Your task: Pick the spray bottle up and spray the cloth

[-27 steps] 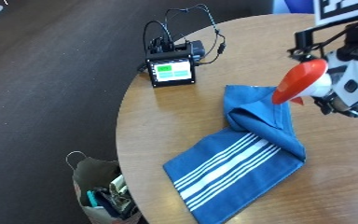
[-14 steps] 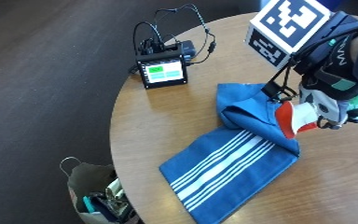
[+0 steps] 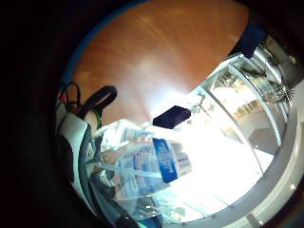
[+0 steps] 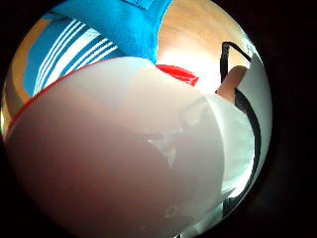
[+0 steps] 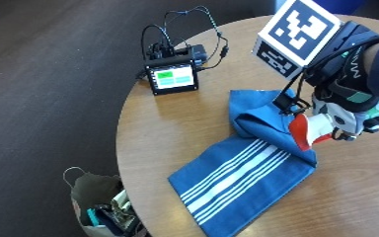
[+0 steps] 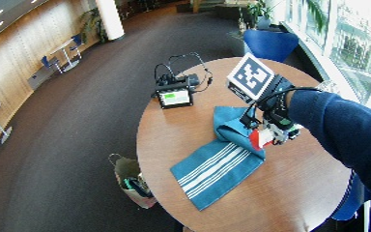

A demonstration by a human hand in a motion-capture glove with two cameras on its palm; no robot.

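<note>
Red-capped spray bottle (image 5: pixel 308 130) gripped in gloved right hand (image 5: pixel 347 106), fingers wrapped round it. Over the last second it dropped from above the table to just over the blue striped cloth (image 5: pixel 248 173), so spraying looks imminent. Nozzle points about 8 o'clock; long axis runs roughly 8–2.

Looks like an office lobby or lounge. Big windows (image 6: pixel 340 43), dark carpet (image 6: pixel 63 145), wood-panelled wall (image 6: pixel 24 58), blue chairs (image 6: pixel 270 44), potted plants (image 6: pixel 263 12).
</note>
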